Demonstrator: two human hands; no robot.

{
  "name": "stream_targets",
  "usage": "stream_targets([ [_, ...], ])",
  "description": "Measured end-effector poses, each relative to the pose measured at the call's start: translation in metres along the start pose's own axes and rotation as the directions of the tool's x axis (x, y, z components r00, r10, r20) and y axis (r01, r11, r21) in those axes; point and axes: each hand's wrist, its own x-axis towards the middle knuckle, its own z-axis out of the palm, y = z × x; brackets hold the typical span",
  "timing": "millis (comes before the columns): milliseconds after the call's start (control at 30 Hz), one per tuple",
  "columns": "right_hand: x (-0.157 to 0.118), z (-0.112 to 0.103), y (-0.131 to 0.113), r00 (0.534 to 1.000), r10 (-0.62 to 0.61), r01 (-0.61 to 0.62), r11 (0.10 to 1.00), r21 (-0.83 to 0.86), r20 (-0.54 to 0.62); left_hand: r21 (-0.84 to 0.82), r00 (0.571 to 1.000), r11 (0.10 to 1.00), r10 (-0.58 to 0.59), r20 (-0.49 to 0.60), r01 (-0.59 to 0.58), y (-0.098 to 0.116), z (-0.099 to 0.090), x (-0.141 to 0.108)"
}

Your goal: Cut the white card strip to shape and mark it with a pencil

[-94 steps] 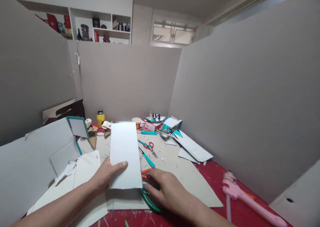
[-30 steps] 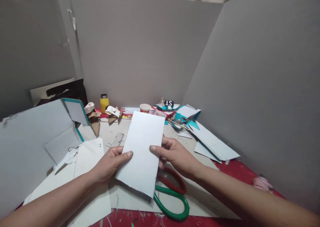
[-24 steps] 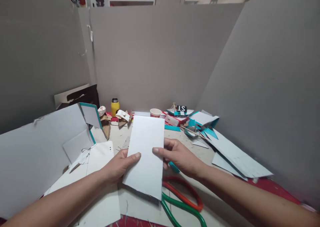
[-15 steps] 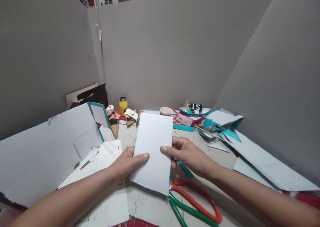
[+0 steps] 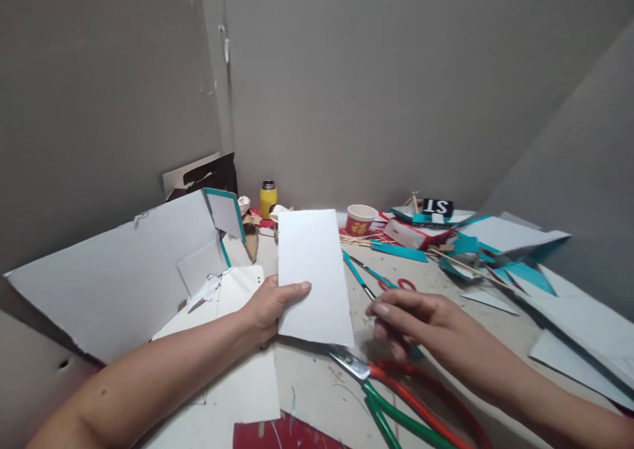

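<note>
My left hand (image 5: 272, 307) grips a white rectangular card (image 5: 317, 271) by its left edge, thumb on the front, fingers hidden behind. The card is held up over the table. To its right, my right hand (image 5: 409, 320) hovers apart from the card with loosely bent fingers and nothing visible in them. Below that hand lie large scissors (image 5: 354, 363) with one orange-red and one green handle; the card's lower edge covers their blade end. Just beyond my right fingers is a red-ringed tool (image 5: 406, 284) beside thin teal strips.
On the left stands a folded white board (image 5: 113, 264) by white sheets (image 5: 242, 370). A yellow bottle (image 5: 268, 200) and a red-and-white paper cup (image 5: 360, 220) stand at the back. Teal and white cardboard scraps (image 5: 532, 277) crowd the right. Grey panels (image 5: 371, 92) enclose the table.
My right hand has let go of the card and moved off to the right. My left hand keeps hold of it. The view has shifted, and more of the large scissors shows.
</note>
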Motion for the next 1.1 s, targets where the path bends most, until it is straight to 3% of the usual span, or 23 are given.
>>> stream_targets([
  [100, -0.008, 0.005, 0.003, 0.999, 0.003, -0.002, 0.999, -0.043, 0.034, -0.01, 1.0, 1.0, -0.003, -0.015, 0.003, 0.001, -0.001, -0.001],
  [200, -0.009, 0.011, 0.004, 1.0, 0.005, -0.005, 0.999, -0.041, -0.018, 0.007, 1.0, 1.0, -0.014, 0.0, 0.014, 0.002, -0.001, -0.003],
  [367, 0.002, 0.016, 0.006, 0.995, -0.034, 0.045, 0.992, 0.114, -0.094, 0.052, 0.999, 0.999, -0.015, 0.052, 0.013, 0.001, -0.002, -0.003],
  [633, 0.006, 0.026, 0.01, 1.0, 0.001, -0.004, 0.983, 0.185, 0.014, 0.116, 0.97, 0.993, -0.058, 0.234, 0.032, 0.003, 0.004, -0.01],
  [867, 0.0, 0.023, 0.007, 1.0, -0.017, 0.015, 0.976, 0.218, 0.009, 0.152, 0.916, 0.985, -0.138, 0.376, 0.086, 0.007, 0.004, -0.012],
  [967, 0.002, 0.022, 0.008, 1.0, -0.024, 0.022, 0.978, 0.207, 0.006, 0.164, 0.914, 0.983, -0.137, 0.383, 0.079, 0.006, 0.005, -0.013],
  [1033, 0.002, 0.02, 0.006, 0.994, -0.061, 0.078, 0.976, 0.203, -0.086, 0.151, 0.933, 0.985, -0.129, 0.337, 0.082, 0.005, 0.005, -0.012],
  [1100, -0.004, 0.017, -0.001, 0.952, -0.138, 0.201, 0.955, 0.219, -0.271, 0.135, 0.956, 0.988, -0.115, 0.271, 0.081, 0.004, 0.005, -0.012],
])
